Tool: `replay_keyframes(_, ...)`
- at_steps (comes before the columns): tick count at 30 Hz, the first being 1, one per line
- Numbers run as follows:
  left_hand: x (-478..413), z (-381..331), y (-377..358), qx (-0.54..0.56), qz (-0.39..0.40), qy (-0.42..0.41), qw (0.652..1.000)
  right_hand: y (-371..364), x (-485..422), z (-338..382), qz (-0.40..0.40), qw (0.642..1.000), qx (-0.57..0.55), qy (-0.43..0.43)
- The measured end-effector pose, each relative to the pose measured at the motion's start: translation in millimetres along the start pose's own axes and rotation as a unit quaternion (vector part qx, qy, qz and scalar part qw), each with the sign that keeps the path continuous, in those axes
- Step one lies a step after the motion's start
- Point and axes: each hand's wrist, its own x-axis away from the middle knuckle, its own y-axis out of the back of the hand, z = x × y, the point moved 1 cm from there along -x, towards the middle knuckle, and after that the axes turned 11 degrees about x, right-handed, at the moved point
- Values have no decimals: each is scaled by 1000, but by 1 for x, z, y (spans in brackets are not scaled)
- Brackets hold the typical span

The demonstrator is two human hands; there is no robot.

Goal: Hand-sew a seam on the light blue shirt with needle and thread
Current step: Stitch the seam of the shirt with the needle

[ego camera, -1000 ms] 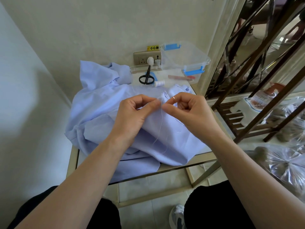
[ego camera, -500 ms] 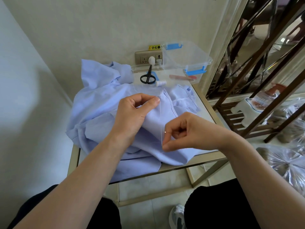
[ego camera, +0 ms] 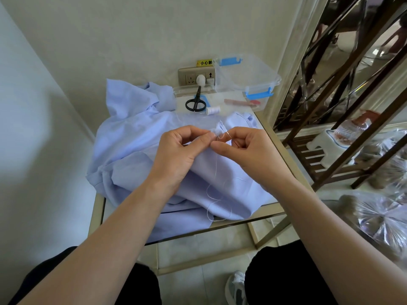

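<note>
The light blue shirt [ego camera: 136, 148] lies crumpled over a small glass-topped table [ego camera: 267, 213]. My left hand [ego camera: 180, 155] pinches a raised fold of the shirt's edge between thumb and forefinger. Right beside it, my right hand [ego camera: 246, 148] pinches the needle [ego camera: 228, 134] at that same fold, fingertips almost touching the left hand's. White thread [ego camera: 212, 194] loops at the fold and trails slack down over the cloth toward the table's front edge.
Black scissors [ego camera: 195, 102], a white thread spool [ego camera: 212, 110] and a red pen-like tool [ego camera: 242, 102] lie at the table's back. A clear plastic box [ego camera: 246, 78] with blue clips stands by the wall socket [ego camera: 193, 76]. A dark wooden rack [ego camera: 343, 119] stands at the right.
My right hand, which had pulled the thread down and toward me, has come back up to the fold beside my left hand. The thread now hangs slack over the shirt.
</note>
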Motion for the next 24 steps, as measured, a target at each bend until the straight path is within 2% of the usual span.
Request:
replay_keyframes(4, 1, -2, 0, -2, -1, 2, 1000, 2, -1, -2, 17, 1000, -8, -4)
replay_keyframes(9, -1, -2, 1, -13, -22, -4, 1000, 7, 7, 4, 168, 985, 30, 31)
replay_keyframes(12, -1, -2, 1, -19, -16, -5, 1000, 9, 10, 4, 213, 976, 36, 37)
replay_keyframes(15, 0, -2, 2, -23, -14, -5, 1000, 14, 7, 1, 182, 981, 47, 38)
replay_keyframes(19, -1, -6, 4, -40, 14, -1, 999, 24, 0, -6, 44, 996, -68, 22)
replay_keyframes(21, 0, -8, 3, -64, 49, 3, 997, 27, -2, -9, 37, 997, -71, 19)
replay_keyframes(24, -1, -9, 3, -85, 71, 8, 994, 25, -1, -9, 53, 998, 6, 18)
